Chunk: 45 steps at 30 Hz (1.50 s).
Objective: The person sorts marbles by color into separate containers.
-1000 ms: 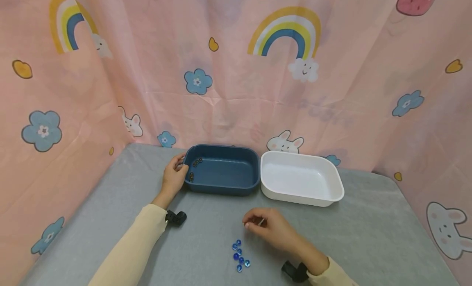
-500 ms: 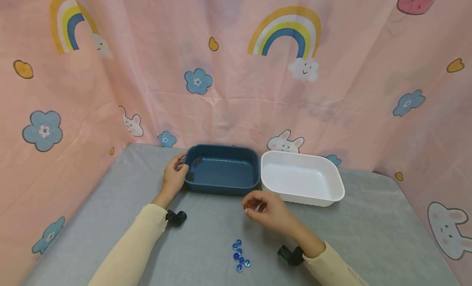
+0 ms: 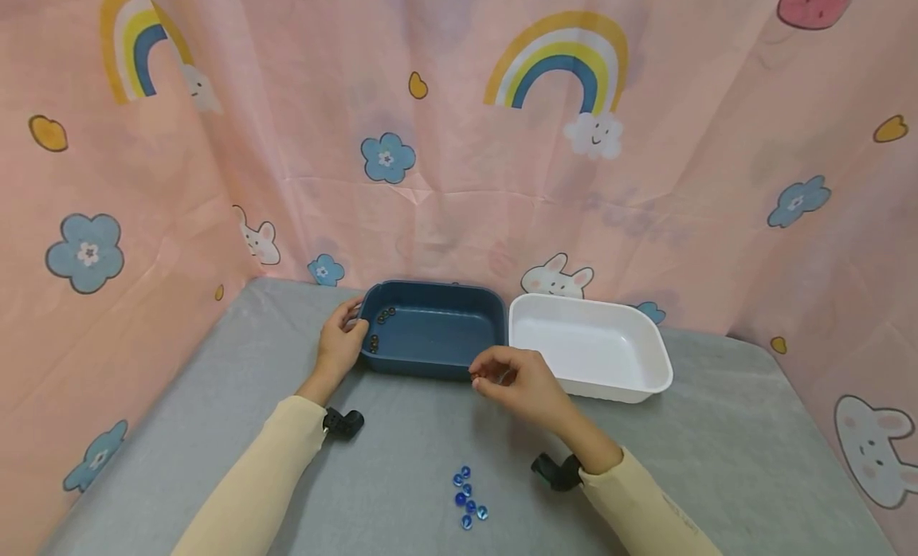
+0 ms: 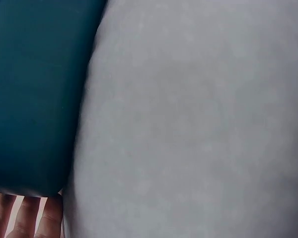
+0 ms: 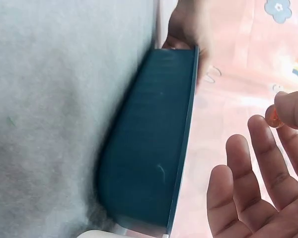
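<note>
Forward goes the right hand (image 3: pixel 523 385) compared with a second ago, now at the front right corner of the blue bin (image 3: pixel 445 333), while the left hand (image 3: pixel 339 345) hasn't shifted from that bin's left end. Between thumb and forefinger the right one pinches an orange marble (image 5: pixel 274 117), outside the bin, its other fingers loosely extended. The left one grips the bin, thumb at the rim, fingers against the outside. Brown marbles (image 3: pixel 387 312) sit in two small groups at the bin's left side. Just beside it stands a white bin (image 3: pixel 595 353). Seven blue marbles (image 3: pixel 470 507) lie nearer me on the grey counter (image 3: pixel 402 476).
</note>
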Each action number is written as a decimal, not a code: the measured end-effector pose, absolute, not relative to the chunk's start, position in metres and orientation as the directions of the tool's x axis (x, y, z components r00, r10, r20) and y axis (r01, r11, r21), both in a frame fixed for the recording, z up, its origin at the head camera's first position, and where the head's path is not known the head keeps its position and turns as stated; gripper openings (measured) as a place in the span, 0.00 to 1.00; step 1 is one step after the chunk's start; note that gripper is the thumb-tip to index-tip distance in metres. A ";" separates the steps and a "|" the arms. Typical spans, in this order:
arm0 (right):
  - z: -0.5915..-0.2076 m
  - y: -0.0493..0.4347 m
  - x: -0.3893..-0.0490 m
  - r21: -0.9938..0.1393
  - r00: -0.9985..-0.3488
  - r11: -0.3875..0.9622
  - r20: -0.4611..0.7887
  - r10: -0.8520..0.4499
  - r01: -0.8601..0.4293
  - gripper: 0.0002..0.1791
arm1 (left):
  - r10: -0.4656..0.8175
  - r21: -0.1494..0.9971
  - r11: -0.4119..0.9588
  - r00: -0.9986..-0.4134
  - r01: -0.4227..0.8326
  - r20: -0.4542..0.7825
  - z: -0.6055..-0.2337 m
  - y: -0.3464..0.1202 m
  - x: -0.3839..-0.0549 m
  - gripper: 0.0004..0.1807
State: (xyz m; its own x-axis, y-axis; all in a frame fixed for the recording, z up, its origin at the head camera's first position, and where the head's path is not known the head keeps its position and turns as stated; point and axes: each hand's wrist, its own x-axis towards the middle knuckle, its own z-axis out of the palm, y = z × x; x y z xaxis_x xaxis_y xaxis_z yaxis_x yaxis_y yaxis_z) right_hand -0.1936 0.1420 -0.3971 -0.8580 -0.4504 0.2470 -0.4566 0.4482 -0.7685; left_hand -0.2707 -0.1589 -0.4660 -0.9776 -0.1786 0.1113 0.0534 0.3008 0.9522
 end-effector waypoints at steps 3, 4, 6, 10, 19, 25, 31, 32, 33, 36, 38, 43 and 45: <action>-0.398 0.140 -0.200 -0.770 -0.860 0.445 0.256 -0.441 -0.457 0.06 | -0.182 0.951 0.306 -0.977 0.051 0.111 -0.467 -0.159 -0.271 0.25; -0.398 0.139 -0.203 -0.771 -0.860 0.441 0.261 -0.440 -0.459 0.06 | -0.184 0.951 0.304 -0.977 0.052 0.112 -0.467 -0.159 -0.271 0.25; -0.398 0.138 -0.207 -0.773 -0.858 0.433 0.269 -0.438 -0.464 0.06 | -0.186 0.951 0.303 -0.976 0.054 0.114 -0.468 -0.160 -0.271 0.25; -0.397 0.135 -0.215 -0.771 -0.859 0.433 0.280 -0.428 -0.467 0.05 | -0.187 0.954 0.293 -0.975 0.060 0.119 -0.468 -0.159 -0.271 0.25; -0.397 0.125 -0.230 -0.778 -0.867 0.426 0.292 -0.404 -0.461 0.06 | -0.184 0.954 0.295 -0.976 0.054 0.113 -0.467 -0.159 -0.271 0.25; -0.402 0.119 -0.244 -0.786 -0.873 0.427 0.280 -0.398 -0.447 0.06 | -0.181 0.954 0.294 -0.977 0.058 0.115 -0.467 -0.159 -0.271 0.25; -0.403 0.109 -0.255 -0.789 -0.867 0.411 0.292 -0.404 -0.457 0.07 | -0.186 0.953 0.297 -0.976 0.054 0.114 -0.466 -0.159 -0.270 0.25; -0.403 0.108 -0.257 -0.790 -0.867 0.410 0.292 -0.404 -0.457 0.07 | -0.186 0.953 0.298 -0.976 0.051 0.111 -0.466 -0.160 -0.271 0.25; -0.403 0.106 -0.258 -0.789 -0.867 0.411 0.292 -0.404 -0.457 0.07 | -0.186 0.953 0.300 -0.976 0.049 0.109 -0.466 -0.160 -0.270 0.25; -0.404 0.103 -0.262 -0.794 -0.871 0.412 0.281 -0.404 -0.447 0.07 | -0.185 0.953 0.300 -0.977 0.045 0.105 -0.467 -0.160 -0.270 0.26; -0.405 0.101 -0.265 -0.800 -0.875 0.413 0.269 -0.402 -0.436 0.07 | -0.186 0.953 0.299 -0.977 0.043 0.103 -0.467 -0.160 -0.270 0.26; -0.410 0.096 -0.270 -0.813 -0.884 0.409 0.251 -0.395 -0.414 0.07 | -0.183 0.953 0.300 -0.978 0.045 0.104 -0.467 -0.160 -0.271 0.26; -0.413 0.095 -0.273 -0.816 -0.888 0.413 0.242 -0.391 -0.404 0.07 | -0.183 0.952 0.301 -0.977 0.049 0.109 -0.467 -0.160 -0.271 0.26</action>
